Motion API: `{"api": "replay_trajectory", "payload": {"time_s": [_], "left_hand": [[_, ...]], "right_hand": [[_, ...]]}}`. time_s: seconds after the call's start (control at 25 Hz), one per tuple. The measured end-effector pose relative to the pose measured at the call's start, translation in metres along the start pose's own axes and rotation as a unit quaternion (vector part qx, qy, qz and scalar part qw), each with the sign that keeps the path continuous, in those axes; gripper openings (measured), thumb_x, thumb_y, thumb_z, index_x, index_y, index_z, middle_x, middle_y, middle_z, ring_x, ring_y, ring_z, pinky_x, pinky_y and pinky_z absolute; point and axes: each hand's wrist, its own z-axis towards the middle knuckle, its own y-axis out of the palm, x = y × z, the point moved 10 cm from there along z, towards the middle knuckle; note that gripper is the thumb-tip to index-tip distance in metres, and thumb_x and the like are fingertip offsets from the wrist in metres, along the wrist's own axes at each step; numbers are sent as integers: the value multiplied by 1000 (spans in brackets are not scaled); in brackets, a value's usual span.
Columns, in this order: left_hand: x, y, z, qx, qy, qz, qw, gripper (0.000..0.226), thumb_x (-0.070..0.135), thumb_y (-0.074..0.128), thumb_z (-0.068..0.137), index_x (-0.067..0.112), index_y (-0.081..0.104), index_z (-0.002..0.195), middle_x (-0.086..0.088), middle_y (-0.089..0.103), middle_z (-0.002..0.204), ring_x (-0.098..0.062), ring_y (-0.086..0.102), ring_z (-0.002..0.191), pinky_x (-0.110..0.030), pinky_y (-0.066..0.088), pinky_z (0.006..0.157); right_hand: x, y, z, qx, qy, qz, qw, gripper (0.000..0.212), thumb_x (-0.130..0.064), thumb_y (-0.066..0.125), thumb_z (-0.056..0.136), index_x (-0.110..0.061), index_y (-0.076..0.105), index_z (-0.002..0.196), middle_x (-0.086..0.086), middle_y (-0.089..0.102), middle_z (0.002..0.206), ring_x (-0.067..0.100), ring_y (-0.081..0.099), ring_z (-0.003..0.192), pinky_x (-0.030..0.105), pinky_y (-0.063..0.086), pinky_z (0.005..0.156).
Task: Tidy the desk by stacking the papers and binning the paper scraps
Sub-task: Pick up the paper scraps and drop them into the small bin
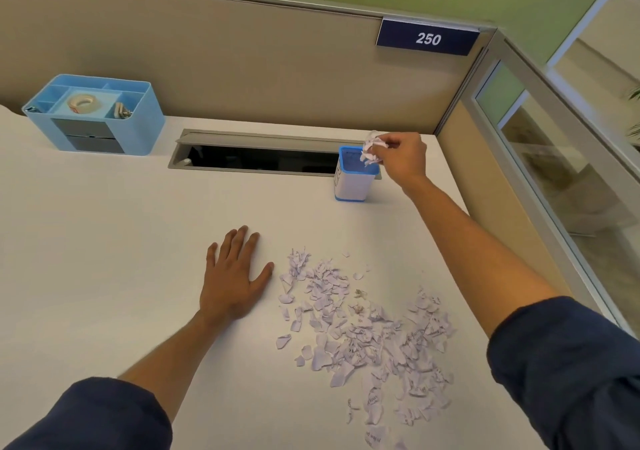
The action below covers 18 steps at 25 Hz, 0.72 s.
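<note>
A wide pile of torn white paper scraps (367,332) with printed text lies on the white desk (121,242), right of centre and toward the front. A small blue-and-white bin (353,183) stands at the back right, open at the top. My right hand (403,159) is held just above the bin's right rim, pinching a bunch of scraps (373,150) that hangs over the opening. My left hand (233,278) rests flat on the desk, fingers spread, just left of the pile. No sheets of paper are in view.
A light blue desk organiser (93,117) with a tape roll stands at the back left. An open cable slot (256,155) runs along the back of the desk beside the bin. Beige partition walls close off the back and right, with a "250" sign (427,38).
</note>
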Motion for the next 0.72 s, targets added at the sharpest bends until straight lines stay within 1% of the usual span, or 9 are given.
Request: {"api": "replay_trajectory", "payload": {"time_s": [0.08,0.16,0.2,0.28,0.4,0.48,0.6,0.64,0.72], "left_hand": [[1,-1,0,1,0,-3,1000,71,63,24,92,23,31,151,1,22,162,-19,13,150,-46,8,121],[1,-1,0,1,-2,-5,1000,72,63,24,92,24,30,151,1,21,162,-18,13,150,-45,8,121],[1,-1,0,0,-3,-6,1000,72,63,24,92,24,31,151,1,21,162,-18,13,150,-45,8,121],[1,-1,0,0,-4,-8,1000,71,63,24,92,24,31,151,2,21,162,-18,12,150,-46,7,121],[1,-2,-1,-1,-4,-11,1000,71,63,25,92,24,31,151,2,21,162,-18,13,150,-46,8,121],[1,-2,-1,-2,-5,-10,1000,71,63,24,92,24,30,151,2,20,162,-18,13,150,-46,7,121],[1,-2,-1,-5,-6,-8,1000,71,63,24,92,25,29,152,3,19,163,-17,11,150,-46,7,121],[1,-3,-1,-4,-6,-7,1000,71,63,25,92,25,29,152,3,19,163,-17,11,150,-45,7,121],[1,-4,-1,0,-5,-9,1000,71,63,25,92,25,30,151,3,20,162,-17,12,150,-45,7,121]], "right_hand": [[-7,15,10,-18,-24,-62,998,22,-17,75,81,-6,74,101,8,72,95,18,64,81,24,54,69],[-9,31,16,-46,-47,-116,991,18,-18,72,84,-5,75,97,9,72,91,16,60,76,15,44,57],[-8,39,17,-65,-55,-144,986,18,-18,71,86,-4,75,96,8,70,89,15,59,74,13,39,52],[-5,53,18,-110,-64,-200,972,18,-18,69,86,-3,74,95,7,66,87,15,57,74,13,34,49],[-4,66,22,-165,-56,-274,946,24,-23,72,83,-4,73,98,6,63,89,17,56,78,19,37,55],[-7,71,24,-186,-46,-307,932,26,-26,69,86,-5,72,101,8,67,95,18,59,81,24,41,58],[-18,72,28,-186,-63,-323,926,23,-22,59,91,-5,74,95,12,71,97,23,62,82,32,49,65],[-21,70,27,-181,-67,-325,926,22,-18,58,90,-5,75,93,13,72,96,25,64,83,35,54,68],[-26,63,24,-158,-80,-326,929,21,-12,57,87,-6,76,93,12,73,96,26,65,85,38,56,73]]}}
